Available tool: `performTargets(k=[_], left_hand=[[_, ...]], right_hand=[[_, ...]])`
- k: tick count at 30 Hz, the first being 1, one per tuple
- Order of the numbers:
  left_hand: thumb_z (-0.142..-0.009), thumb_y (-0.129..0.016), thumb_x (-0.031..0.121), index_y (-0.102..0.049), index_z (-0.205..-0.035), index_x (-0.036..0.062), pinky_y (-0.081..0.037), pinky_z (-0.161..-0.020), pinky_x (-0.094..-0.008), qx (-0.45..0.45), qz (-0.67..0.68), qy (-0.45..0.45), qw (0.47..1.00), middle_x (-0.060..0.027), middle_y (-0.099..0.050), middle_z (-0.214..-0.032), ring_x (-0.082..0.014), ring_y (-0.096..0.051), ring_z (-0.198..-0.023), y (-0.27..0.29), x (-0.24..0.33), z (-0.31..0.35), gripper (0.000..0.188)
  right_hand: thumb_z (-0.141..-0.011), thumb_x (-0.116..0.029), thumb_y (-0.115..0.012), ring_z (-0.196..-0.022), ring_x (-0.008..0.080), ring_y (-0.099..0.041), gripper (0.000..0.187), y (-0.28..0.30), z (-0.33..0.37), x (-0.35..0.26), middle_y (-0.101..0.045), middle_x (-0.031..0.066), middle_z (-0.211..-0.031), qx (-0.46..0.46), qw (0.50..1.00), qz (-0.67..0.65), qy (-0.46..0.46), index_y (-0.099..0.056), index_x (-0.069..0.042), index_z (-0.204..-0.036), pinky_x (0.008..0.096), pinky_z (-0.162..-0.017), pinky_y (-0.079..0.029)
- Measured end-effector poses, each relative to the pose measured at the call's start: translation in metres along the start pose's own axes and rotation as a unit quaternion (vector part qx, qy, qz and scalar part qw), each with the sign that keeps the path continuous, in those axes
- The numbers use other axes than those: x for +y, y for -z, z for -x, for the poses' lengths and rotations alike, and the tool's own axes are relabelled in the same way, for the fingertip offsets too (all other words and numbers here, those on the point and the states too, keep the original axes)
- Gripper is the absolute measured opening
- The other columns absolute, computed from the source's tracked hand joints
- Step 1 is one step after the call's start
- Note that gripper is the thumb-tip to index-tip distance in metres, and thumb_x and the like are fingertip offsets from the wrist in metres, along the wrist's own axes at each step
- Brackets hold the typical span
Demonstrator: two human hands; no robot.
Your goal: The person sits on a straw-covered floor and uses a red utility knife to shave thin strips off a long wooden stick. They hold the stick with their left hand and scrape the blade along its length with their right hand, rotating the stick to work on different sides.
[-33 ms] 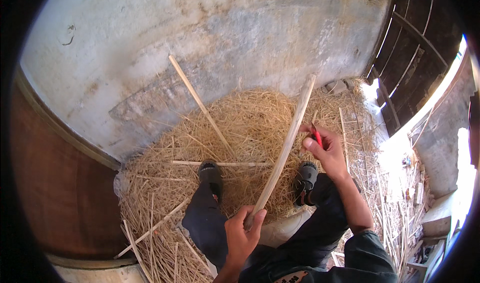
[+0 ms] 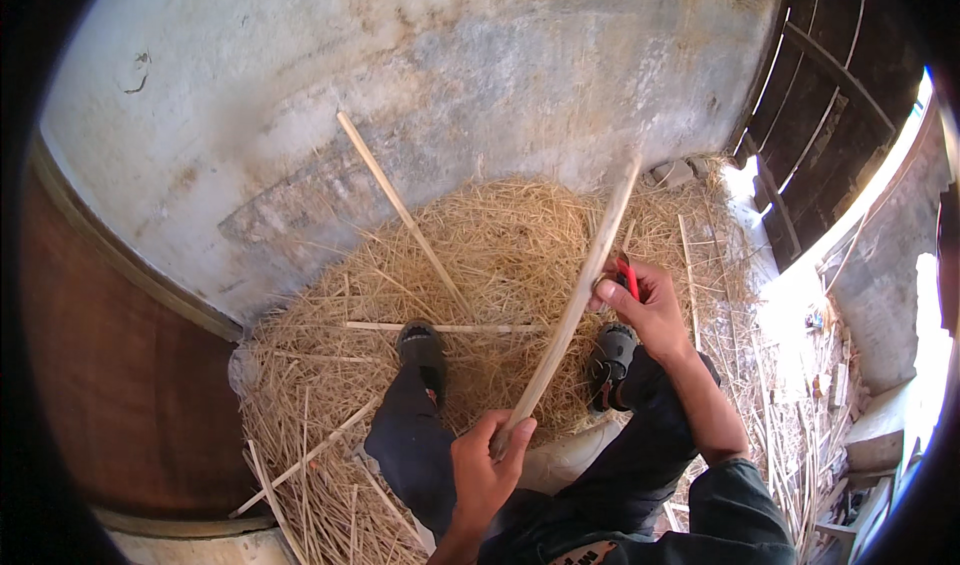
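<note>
A long pale wooden stick (image 2: 572,320) slants up and to the right in front of me. My left hand (image 2: 490,465) is closed around its lower end, between my knees. My right hand (image 2: 645,305) grips a small red-handled knife (image 2: 627,274) beside the upper part of the stick. Its thumb and fingertips are at the stick's right edge; the blade is mostly hidden by the fingers and the stick, so I cannot tell whether it touches the wood.
Shavings (image 2: 500,225) are heaped around my shoes, against a stained wall (image 2: 450,85). One pale stick (image 2: 400,210) leans on that wall; another stick (image 2: 450,328) lies across the heap. Several thin strips (image 2: 330,505) lie at the lower left. A brown panel (image 2: 130,365) stands left, dark boards (image 2: 820,95) right.
My right hand with the knife has come slightly left, up against the stick. The stick's upper end has shifted a little to the right. My left hand keeps its grip.
</note>
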State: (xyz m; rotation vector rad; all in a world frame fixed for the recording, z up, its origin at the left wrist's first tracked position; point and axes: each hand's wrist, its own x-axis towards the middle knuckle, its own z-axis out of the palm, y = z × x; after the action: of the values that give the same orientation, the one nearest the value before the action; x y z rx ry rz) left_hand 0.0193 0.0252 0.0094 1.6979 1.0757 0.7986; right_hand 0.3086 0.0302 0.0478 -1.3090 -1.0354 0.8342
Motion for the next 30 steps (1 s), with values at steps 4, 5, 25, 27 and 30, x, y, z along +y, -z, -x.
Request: performTargets(k=[4, 5, 25, 27, 30], left_hand=[[-0.105, -0.076, 0.027, -0.074, -0.108, -0.0017, -0.049, -0.061, -0.0287, -0.060, 0.002, 0.016, 0.998, -0.0053, -0.070, -0.075, -0.0093, -0.063, -0.067, -0.001, 0.000, -0.002, 0.029], [-0.107, -0.073, 0.028, -0.073, -0.111, -0.0021, -0.051, -0.063, -0.0289, -0.086, 0.001, 0.031, 0.996, -0.0064, -0.072, -0.078, -0.0104, -0.066, -0.070, 0.000, -0.001, -0.002, 0.030], [-0.111, -0.067, 0.026, -0.068, -0.143, -0.0036, -0.037, -0.058, -0.0211, -0.127, 0.298, 0.115, 0.939, 0.0025, -0.061, -0.085, -0.0028, -0.047, -0.066, -0.012, 0.027, -0.038, 0.043], [-0.111, -0.068, 0.024, -0.069, -0.142, -0.0028, -0.037, -0.056, -0.0210, -0.105, 0.288, 0.104, 0.946, 0.0024, -0.061, -0.084, -0.0022, -0.046, -0.066, -0.013, 0.028, -0.038, 0.041], [-0.110, -0.069, 0.021, -0.070, -0.141, -0.0021, -0.038, -0.055, -0.0212, -0.074, 0.266, 0.083, 0.957, 0.0015, -0.063, -0.084, -0.0018, -0.048, -0.065, -0.015, 0.029, -0.040, 0.038]], right_hand=[[-0.104, -0.021, -0.076, -0.087, 0.0106, -0.069, 0.026, -0.006, 0.001, -0.001, -0.075, 0.0041, -0.095, 0.002, 0.999, -0.047, -0.017, -0.075, 0.004, -0.111, 0.0298, -0.083, -0.055], [-0.104, -0.021, -0.076, -0.087, 0.0105, -0.069, 0.025, -0.006, 0.001, -0.001, -0.075, 0.0038, -0.094, -0.001, 0.998, -0.052, -0.021, -0.075, 0.003, -0.110, 0.0296, -0.083, -0.055], [-0.097, -0.020, -0.081, -0.084, 0.0155, -0.067, 0.026, -0.004, 0.019, 0.008, -0.071, 0.0062, -0.091, 0.025, 0.981, 0.116, 0.155, -0.075, -0.002, -0.115, 0.0306, -0.077, -0.053], [-0.093, -0.021, -0.085, -0.078, 0.0211, -0.069, 0.028, -0.006, 0.019, 0.005, -0.071, 0.0084, -0.089, 0.001, 0.952, 0.203, 0.230, -0.076, -0.004, -0.113, 0.0329, -0.072, -0.054], [-0.086, -0.026, -0.090, -0.069, 0.0266, -0.070, 0.034, -0.012, 0.020, 0.007, -0.070, 0.0068, -0.085, -0.009, 0.908, 0.288, 0.305, -0.078, -0.009, -0.112, 0.0366, -0.059, -0.054]])
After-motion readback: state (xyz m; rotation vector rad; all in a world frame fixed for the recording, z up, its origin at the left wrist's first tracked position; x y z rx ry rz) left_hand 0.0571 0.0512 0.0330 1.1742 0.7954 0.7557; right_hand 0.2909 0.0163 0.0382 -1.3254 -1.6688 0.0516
